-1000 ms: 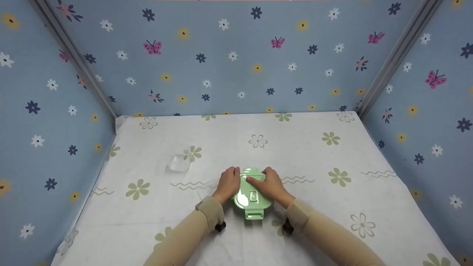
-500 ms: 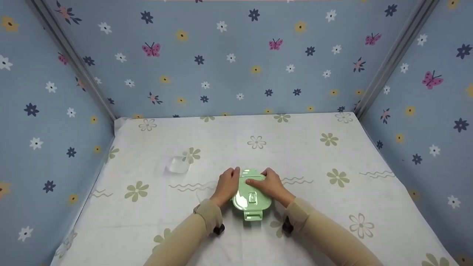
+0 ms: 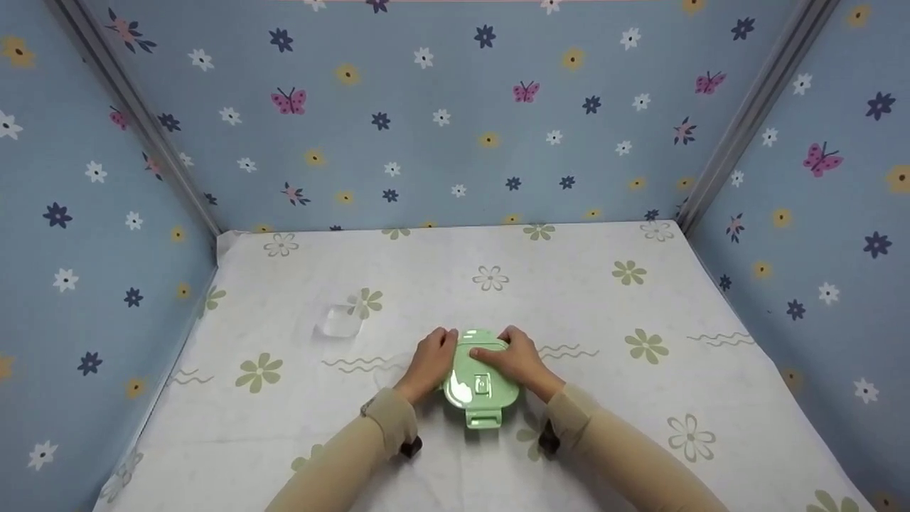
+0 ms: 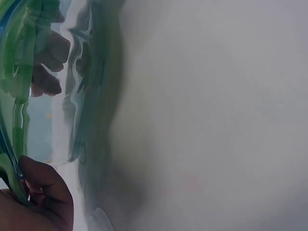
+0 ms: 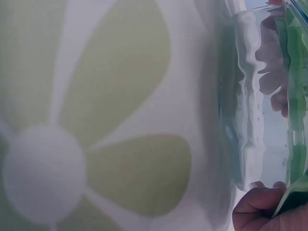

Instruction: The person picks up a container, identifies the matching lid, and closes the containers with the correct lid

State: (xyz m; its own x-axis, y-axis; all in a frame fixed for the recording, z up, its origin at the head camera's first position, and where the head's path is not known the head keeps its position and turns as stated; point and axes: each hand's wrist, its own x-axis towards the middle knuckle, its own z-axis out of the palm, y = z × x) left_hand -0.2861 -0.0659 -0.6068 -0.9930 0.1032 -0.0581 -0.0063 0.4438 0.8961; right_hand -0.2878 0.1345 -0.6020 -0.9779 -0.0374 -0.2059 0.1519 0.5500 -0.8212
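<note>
A food container with a green lid [image 3: 480, 380] and a clear body [image 5: 250, 110] is between the two hands in the head view. My left hand [image 3: 430, 364] grips its left side, thumb and fingers at the lid's edge. On the other side, my right hand [image 3: 519, 359] holds it, the thumb lying across the top of the lid and the fingers at the far right edge. One green side flap [image 3: 484, 419] sticks out toward me. Fingers show through the clear wall in both wrist views. Part of the container's far end is hidden by the hands.
A small clear box-like piece [image 3: 340, 321] lies on the flower-patterned white cloth [image 3: 569, 284], to the left and farther back. A faint clear outline [image 3: 387, 373] shows just left of the left hand. Blue patterned walls [image 3: 455, 107] enclose the back and sides.
The whole head view has shifted slightly, with the scene lower in the picture. The hands keep the same hold on the container, and its lid looks unchanged.
</note>
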